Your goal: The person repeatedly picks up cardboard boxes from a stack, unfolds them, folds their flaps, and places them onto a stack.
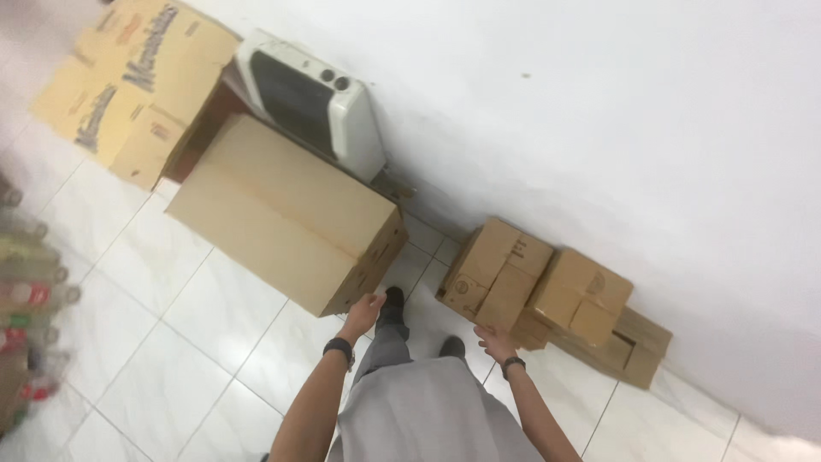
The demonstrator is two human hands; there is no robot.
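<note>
You stand on a white tiled floor [214, 325] beside a white wall [599, 128]. Your left hand [365, 311] touches the near corner of the large cardboard box [282, 214], fingers loose, not clamped. Your right hand [496, 341] hangs open just beside the small stacked boxes [547, 295] along the wall. The hands are apart, your shoes between them. A white heater [312, 98] leans behind the large box, flattened cartons [128, 81] farther left, blurred bottles [26, 299] at the left edge. Open tiles lie to your left
</note>
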